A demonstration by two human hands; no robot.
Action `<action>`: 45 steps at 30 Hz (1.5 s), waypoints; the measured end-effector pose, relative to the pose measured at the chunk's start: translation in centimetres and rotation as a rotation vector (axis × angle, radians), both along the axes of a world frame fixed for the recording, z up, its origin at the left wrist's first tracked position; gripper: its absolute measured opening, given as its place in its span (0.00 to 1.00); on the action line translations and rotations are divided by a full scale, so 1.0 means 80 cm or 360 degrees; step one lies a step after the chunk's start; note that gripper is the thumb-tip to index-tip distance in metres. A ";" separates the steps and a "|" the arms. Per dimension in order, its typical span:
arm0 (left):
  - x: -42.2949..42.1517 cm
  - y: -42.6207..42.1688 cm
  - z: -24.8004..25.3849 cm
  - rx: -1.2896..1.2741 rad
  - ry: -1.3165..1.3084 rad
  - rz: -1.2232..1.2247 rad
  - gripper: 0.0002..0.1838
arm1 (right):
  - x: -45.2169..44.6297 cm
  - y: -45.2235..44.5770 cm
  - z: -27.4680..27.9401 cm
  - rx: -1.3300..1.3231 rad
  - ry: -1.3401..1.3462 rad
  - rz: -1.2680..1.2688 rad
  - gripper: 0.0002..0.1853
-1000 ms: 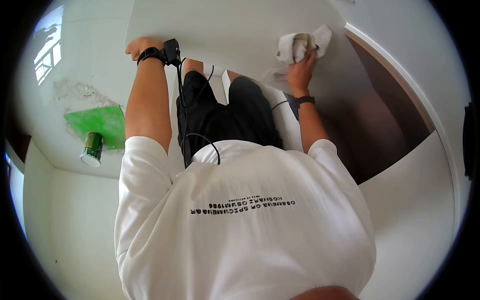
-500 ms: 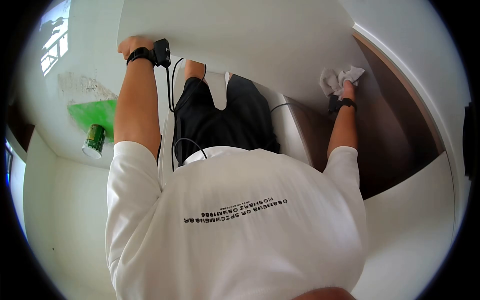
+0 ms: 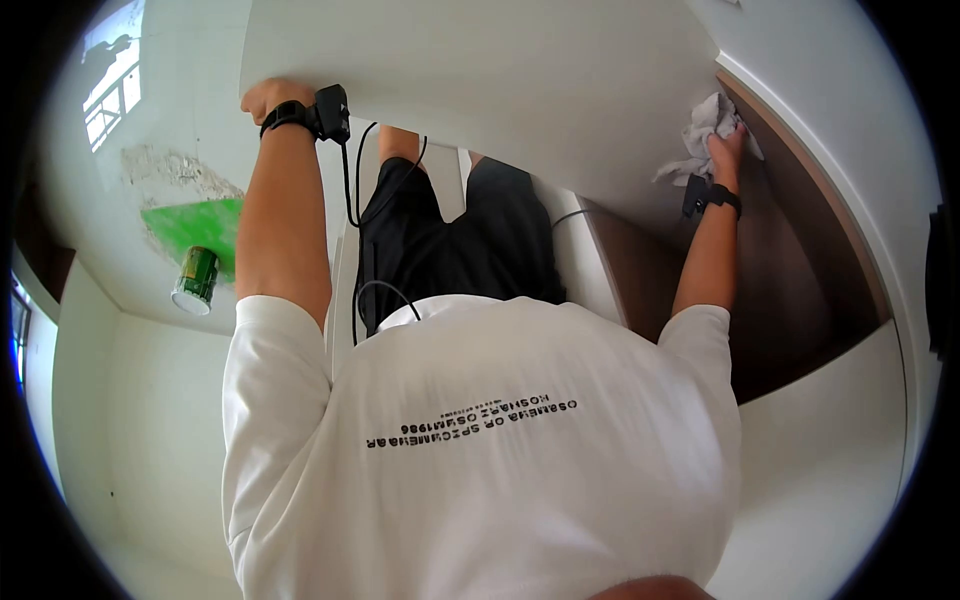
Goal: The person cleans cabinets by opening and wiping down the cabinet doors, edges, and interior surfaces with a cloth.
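My left hand [image 3: 268, 98] is closed at the left edge of a large white panel [image 3: 470, 80], which looks like a cabinet door. Its fingertips are mostly hidden, but the hand appears to grip that edge. Over on the right, my right hand [image 3: 727, 150] clutches a crumpled whitish cloth [image 3: 706, 122]. The cloth lies against the panel near its right side, close to the brown edge [image 3: 780, 125] of an open cabinet compartment. Part of it hangs loose to the left of my fingers.
A green can [image 3: 196, 278] stands on a green patch [image 3: 185, 225] at the left, beside a stained area. Black cables [image 3: 350, 185] run from my left wrist device [image 3: 330, 112] past my shorts. The brown cabinet interior [image 3: 790, 300] opens below my right arm.
My right hand has moved right with the cloth, toward the brown cabinet edge, and the cloth has changed shape. My left hand stays at the panel edge; the view has shifted slightly.
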State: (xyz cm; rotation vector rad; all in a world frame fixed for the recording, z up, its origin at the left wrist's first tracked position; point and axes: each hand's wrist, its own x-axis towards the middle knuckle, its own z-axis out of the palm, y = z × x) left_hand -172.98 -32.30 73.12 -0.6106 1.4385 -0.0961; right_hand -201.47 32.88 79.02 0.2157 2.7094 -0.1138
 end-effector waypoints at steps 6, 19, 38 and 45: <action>0.030 -0.007 -0.064 -0.1468 0.0664 0.2396 0.19 | 0.057 -0.151 0.020 0.0021 0.0089 0.0493 0.36; 0.033 -0.016 -0.071 -0.0171 0.0044 0.0312 0.18 | 0.224 -0.490 -0.014 -0.0584 0.0600 0.0718 0.27; 0.025 -0.004 -0.018 -0.0093 0.0370 -0.0296 0.18 | 0.150 -0.281 0.003 -0.0407 0.0513 0.0665 0.43; 0.030 -0.016 -0.041 -0.0242 0.0390 0.0329 0.18 | 0.164 -0.038 -0.008 0.0138 0.0052 -0.0134 0.51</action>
